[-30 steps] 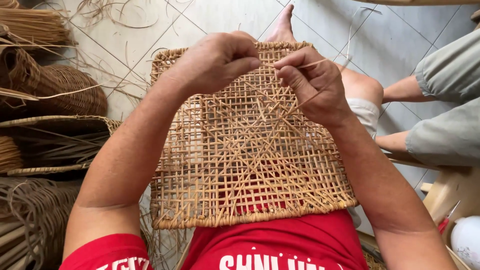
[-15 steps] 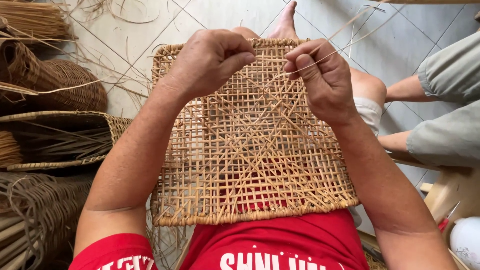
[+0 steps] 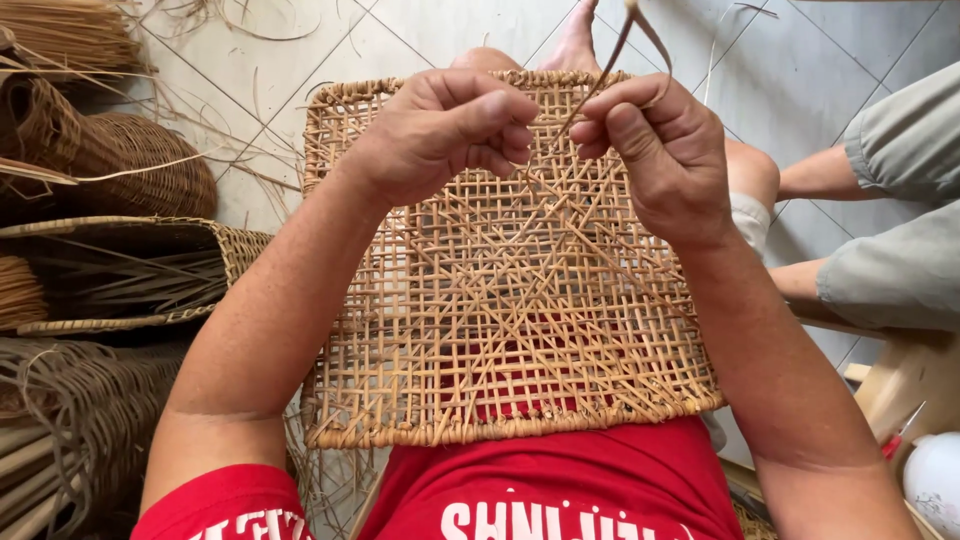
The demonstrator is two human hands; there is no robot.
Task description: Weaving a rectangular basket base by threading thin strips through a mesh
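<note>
A square woven rattan panel (image 3: 500, 300) with an open lattice rests on my lap, its braided rim toward my red shirt. My left hand (image 3: 440, 130) is curled over the panel's upper middle, fingertips pinched at the weave. My right hand (image 3: 660, 150) sits beside it, pinching a thin cane strand (image 3: 625, 40) that loops up past the panel's far edge. Several loose diagonal strands cross the lattice below my hands.
Woven baskets (image 3: 130, 170) and bundles of cane (image 3: 60, 430) are stacked at the left on the tiled floor (image 3: 300, 40). Another person's legs and grey sleeve (image 3: 900, 200) are at the right, by a wooden stool (image 3: 900, 380).
My right hand has lifted and drawn the cane strand up and away from the panel. The left hand shifted right, closer to the right hand. Both hands look nearer.
</note>
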